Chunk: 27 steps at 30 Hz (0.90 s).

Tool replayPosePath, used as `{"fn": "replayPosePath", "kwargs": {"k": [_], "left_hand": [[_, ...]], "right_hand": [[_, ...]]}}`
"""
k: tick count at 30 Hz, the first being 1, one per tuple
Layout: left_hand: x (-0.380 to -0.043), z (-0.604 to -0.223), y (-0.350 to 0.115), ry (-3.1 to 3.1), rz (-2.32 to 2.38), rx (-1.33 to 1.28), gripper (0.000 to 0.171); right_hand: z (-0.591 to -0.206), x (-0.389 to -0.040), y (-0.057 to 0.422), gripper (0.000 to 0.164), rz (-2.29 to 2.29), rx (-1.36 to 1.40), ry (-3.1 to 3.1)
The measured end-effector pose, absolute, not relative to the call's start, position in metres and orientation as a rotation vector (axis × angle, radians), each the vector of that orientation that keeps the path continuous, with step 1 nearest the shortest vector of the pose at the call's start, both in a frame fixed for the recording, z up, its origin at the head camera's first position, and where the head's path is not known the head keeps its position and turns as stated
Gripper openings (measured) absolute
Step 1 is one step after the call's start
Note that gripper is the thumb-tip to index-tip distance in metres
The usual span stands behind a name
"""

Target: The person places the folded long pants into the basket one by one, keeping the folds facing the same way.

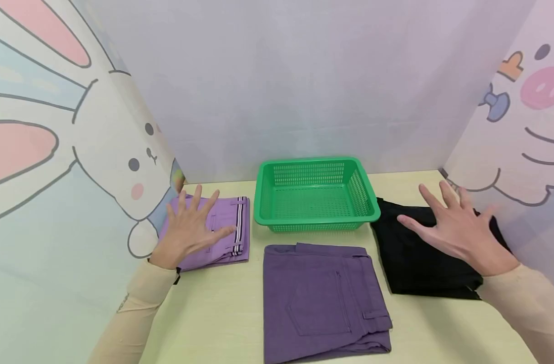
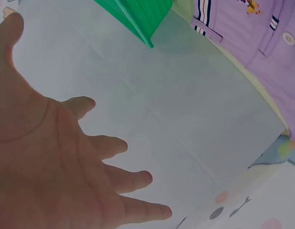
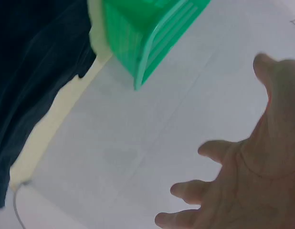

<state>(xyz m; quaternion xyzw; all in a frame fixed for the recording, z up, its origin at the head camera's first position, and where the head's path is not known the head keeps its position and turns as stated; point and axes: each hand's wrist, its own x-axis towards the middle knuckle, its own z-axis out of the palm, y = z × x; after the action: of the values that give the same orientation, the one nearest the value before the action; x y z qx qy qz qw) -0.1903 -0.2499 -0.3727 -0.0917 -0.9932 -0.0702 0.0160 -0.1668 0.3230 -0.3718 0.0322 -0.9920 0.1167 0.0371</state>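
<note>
My left hand (image 1: pixel 189 228), fingers spread, hovers over folded lilac trousers (image 1: pixel 227 225) with a striped waistband at the left. In the left wrist view the same lilac trousers (image 2: pixel 247 28) show a button, and the palm faces the camera holding nothing. On the right, my right hand (image 1: pixel 459 230) is spread above folded black trousers (image 1: pixel 422 263). Its palm and fingers are bare in the right wrist view. Between the hands, a green plastic basket (image 1: pixel 317 221) stands at the back with nothing in it. Folded dark purple trousers (image 1: pixel 322 298) lie in front of the basket, back pocket up.
The pale wooden table (image 1: pixel 213 313) ends at a plain light curtain (image 1: pixel 304 91) behind the basket. Side panels with a rabbit drawing (image 1: pixel 113 146) on the left and a pig-nosed figure (image 1: pixel 527 131) on the right close in the space.
</note>
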Motion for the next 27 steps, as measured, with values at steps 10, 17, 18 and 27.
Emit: {"fn": "replayPosePath", "kwargs": {"k": [10,17,18,27], "left_hand": [[-0.183,-0.375,-0.258,-3.098,-0.579,-0.226,0.1],[-0.177,-0.383,-0.269,-3.028,-0.805,-0.225,0.097],[-0.177,-0.384,-0.271,-3.022,-0.821,-0.22,0.096],[-0.167,-0.4,-0.288,-2.936,-0.977,-0.094,0.091]], "right_hand": [[-0.375,-0.179,0.274,0.085,0.884,0.239,-2.946],[-0.379,-0.178,0.241,0.081,1.168,0.247,-2.875],[-0.38,-0.178,0.237,0.081,1.203,0.243,-2.867],[-0.396,-0.178,0.199,0.07,1.499,0.301,-2.687]]}}
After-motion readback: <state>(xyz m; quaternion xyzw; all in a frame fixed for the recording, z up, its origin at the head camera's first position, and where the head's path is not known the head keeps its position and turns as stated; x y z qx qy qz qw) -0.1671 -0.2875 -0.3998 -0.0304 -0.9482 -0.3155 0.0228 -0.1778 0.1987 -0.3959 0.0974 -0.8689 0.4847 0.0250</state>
